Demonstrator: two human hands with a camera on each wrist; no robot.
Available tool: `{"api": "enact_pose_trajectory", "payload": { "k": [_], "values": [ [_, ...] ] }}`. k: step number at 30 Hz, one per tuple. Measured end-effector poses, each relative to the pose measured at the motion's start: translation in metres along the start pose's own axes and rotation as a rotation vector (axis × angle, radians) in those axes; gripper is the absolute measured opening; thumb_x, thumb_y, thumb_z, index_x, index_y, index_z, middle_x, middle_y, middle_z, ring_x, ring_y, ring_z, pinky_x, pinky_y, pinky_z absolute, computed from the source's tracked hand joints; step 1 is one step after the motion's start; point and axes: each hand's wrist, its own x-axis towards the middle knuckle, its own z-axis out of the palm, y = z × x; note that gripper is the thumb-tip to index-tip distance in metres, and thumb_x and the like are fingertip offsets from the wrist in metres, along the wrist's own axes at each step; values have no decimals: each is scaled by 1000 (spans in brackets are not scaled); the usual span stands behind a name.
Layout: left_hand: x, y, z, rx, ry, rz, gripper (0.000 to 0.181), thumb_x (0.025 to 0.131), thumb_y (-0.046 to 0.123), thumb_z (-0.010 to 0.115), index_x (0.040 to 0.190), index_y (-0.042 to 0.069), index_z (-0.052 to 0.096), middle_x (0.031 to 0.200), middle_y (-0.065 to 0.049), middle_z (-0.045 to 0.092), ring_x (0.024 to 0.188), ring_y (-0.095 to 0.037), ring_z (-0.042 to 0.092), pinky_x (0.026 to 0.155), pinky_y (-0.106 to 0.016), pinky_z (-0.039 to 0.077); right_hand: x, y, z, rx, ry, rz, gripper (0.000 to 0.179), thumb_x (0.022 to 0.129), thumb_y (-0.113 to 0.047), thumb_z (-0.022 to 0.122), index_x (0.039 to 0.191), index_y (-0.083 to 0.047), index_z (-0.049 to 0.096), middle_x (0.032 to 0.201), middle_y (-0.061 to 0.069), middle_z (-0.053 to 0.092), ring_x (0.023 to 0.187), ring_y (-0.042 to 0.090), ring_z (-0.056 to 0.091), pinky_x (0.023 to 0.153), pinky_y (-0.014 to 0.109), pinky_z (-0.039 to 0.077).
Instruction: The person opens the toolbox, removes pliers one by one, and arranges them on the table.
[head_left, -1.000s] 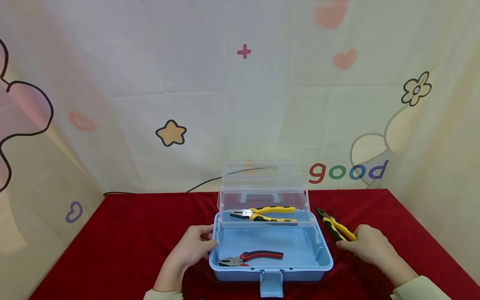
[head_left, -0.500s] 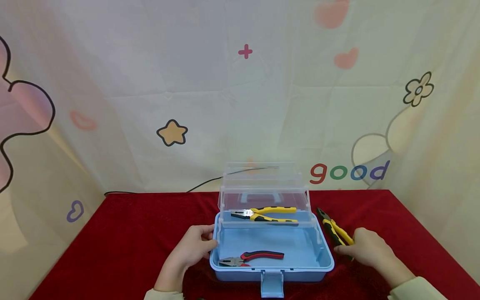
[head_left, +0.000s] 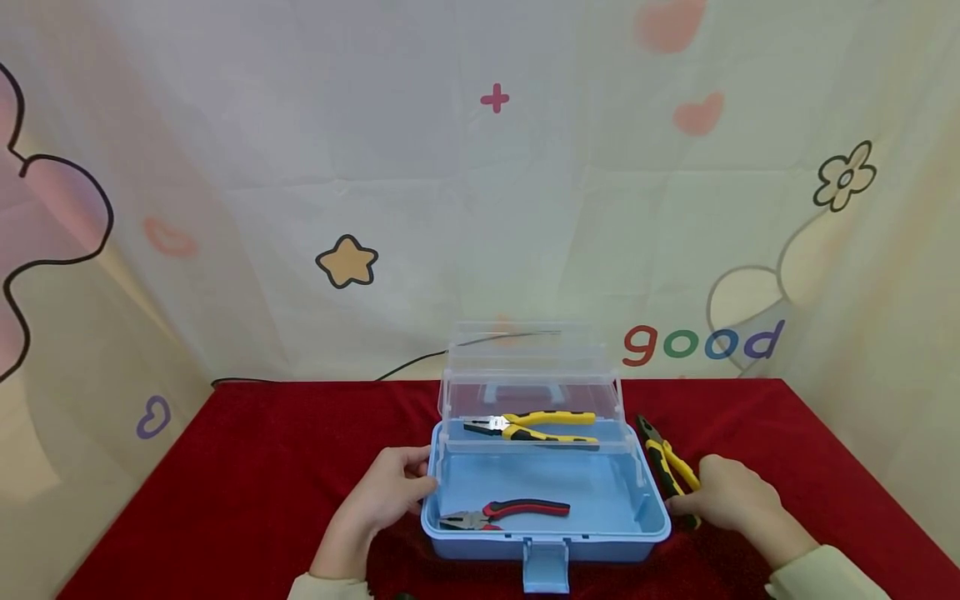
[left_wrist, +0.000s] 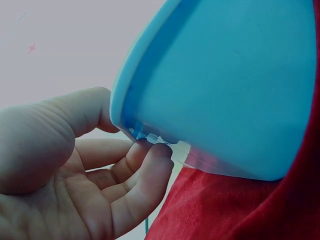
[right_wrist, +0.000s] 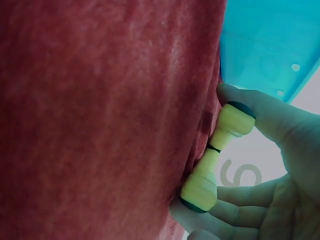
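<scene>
A light-blue toolbox (head_left: 543, 546) stands with its clear lid (head_left: 528, 350) raised. My left hand (head_left: 390, 487) holds the box's left rim, thumb against the edge and fingers curled under it in the left wrist view. On the right, my right hand (head_left: 731, 496) grips the handles of yellow-and-black pliers (head_left: 660, 458) between thumb and fingers. Their dark jaws point away from me, beside the box's right wall. The right wrist view shows the two handle ends (right_wrist: 235, 120) within the grip. Inside the box lie red-and-black pliers (head_left: 525, 507), near the front.
Another pair of yellow-and-black pliers (head_left: 551, 418) lies toward the back of the box, by the clear tray edge. The front latch (head_left: 545, 567) hangs down. Red cloth (head_left: 300, 442) covers the table, and a printed curtain (head_left: 420, 208) hangs behind. A black cable (head_left: 412, 362) runs along the back.
My right hand has shifted slightly left, swinging the pliers' handles toward the box so the tool points more straight ahead. My left hand stays on the rim.
</scene>
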Motion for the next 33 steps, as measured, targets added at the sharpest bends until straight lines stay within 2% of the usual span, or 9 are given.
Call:
{"api": "enact_pose_trajectory", "payload": {
  "k": [22,33],
  "values": [
    [1,0,0,-1,-3,6,50,85,-1,57,134,-7,48,84,-11,58,71,-16,60,61,-33,59,1,-13,8,-73,29,-3,43,64,-41,81,77,-8,57,64,5,53,55,17,51,47,21,42],
    [1,-1,1,3,5,-14,51,85,1,59,134,-6,48,85,-11,57,72,-16,60,62,-33,59,-3,-13,7,-9,9,24,42,66,-37,80,80,-6,55,64,6,54,52,17,53,47,20,44]
  ]
}}
